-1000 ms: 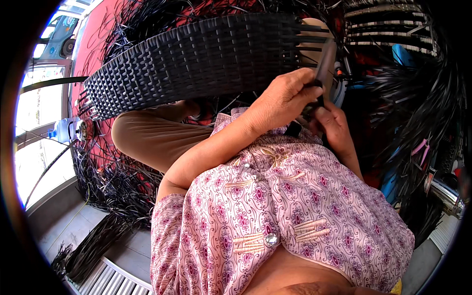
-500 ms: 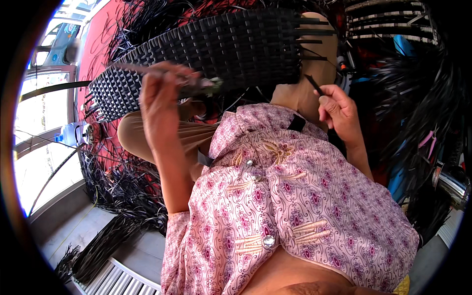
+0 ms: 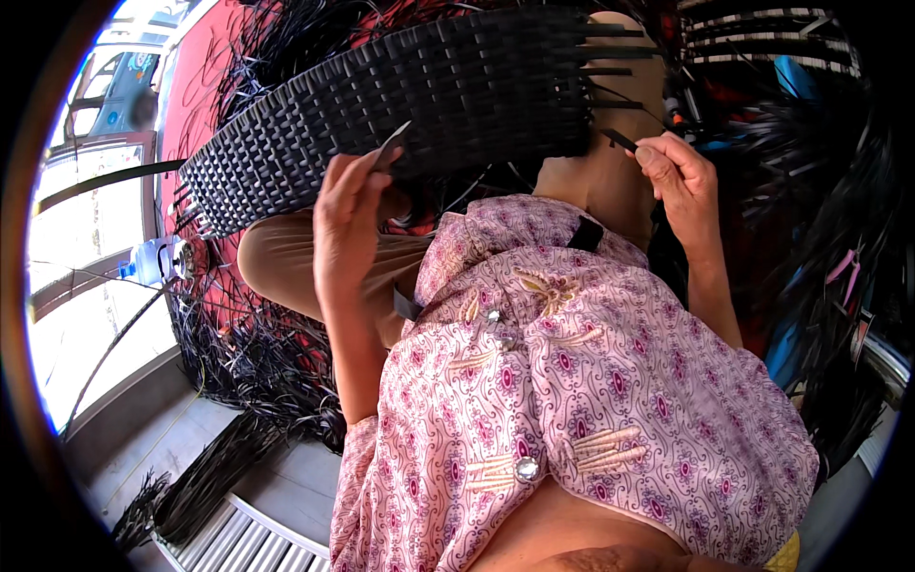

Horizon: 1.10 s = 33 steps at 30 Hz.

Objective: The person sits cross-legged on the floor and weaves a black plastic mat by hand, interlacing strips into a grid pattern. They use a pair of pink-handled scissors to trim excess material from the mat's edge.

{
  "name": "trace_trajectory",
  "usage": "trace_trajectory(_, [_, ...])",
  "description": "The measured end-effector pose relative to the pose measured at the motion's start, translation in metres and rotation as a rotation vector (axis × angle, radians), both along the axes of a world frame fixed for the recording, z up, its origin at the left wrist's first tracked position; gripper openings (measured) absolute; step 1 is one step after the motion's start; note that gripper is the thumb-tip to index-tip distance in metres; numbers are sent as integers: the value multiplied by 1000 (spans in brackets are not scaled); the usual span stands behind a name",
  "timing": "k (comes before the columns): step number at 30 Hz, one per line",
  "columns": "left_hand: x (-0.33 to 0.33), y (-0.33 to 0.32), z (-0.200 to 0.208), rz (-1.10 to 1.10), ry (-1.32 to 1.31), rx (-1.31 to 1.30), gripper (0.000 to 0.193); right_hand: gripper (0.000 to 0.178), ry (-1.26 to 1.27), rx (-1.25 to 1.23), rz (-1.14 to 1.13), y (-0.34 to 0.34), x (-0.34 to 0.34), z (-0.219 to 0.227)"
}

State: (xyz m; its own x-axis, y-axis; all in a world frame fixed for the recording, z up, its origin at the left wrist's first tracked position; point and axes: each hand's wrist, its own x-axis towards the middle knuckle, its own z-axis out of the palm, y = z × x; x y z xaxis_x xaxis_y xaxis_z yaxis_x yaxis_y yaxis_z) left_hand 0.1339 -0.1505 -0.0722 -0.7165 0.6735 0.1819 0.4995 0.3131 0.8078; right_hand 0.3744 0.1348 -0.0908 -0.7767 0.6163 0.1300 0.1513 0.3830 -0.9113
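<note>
A woven black panel [image 3: 400,95] of flat strips lies across my legs, with loose strip ends sticking out at its right end. My left hand [image 3: 348,205] is in front of the panel's near edge, closed on a thin grey piece [image 3: 393,143] with a pointed, blade-like tip aimed up and right. What the fingers cover of it is hidden. To the right of the panel, my right hand [image 3: 681,176] pinches a short black strip [image 3: 618,140], its free end pointing left toward the strip ends.
Tangled black strips [image 3: 257,353] lie on the red floor covering at left. More strips [image 3: 801,200] heap up at right, beside pink-handled scissors or pliers [image 3: 844,267]. A clear blue bottle [image 3: 151,260] is near the glass door. A white slatted piece [image 3: 238,539] lies lower left.
My left hand has come down and slightly right; the long blurred thing across it now shows only as a pointed tip. My right hand has shifted right and slightly up, still holding the black strip.
</note>
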Motion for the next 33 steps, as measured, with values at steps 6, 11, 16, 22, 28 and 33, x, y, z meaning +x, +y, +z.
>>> trace_trajectory(6, [24, 61, -11, -11, 189, -27, 25, 17, 81, 283, -201, 38, -10, 33])
trace_trajectory(11, [22, 80, -15, -107, 348, -208, 27, 23, 496, 300, -264, 60, -11, 78])
trace_trajectory(16, [15, 87, -19, -116, 529, -304, 31, 16, 94, 427, 71, 56, -44, 34])
trace_trajectory(22, [12, 102, -4, -142, 718, -374, 28, 19, -84, 408, 43, 53, -54, 5])
trace_trajectory(28, [-11, 113, -16, -200, 675, -264, 15, 18, -67, 445, 67, 50, -62, -7])
trace_trajectory(33, [-26, 116, -34, -211, 565, -145, 9, 20, -78, 467, 76, 57, -68, -25])
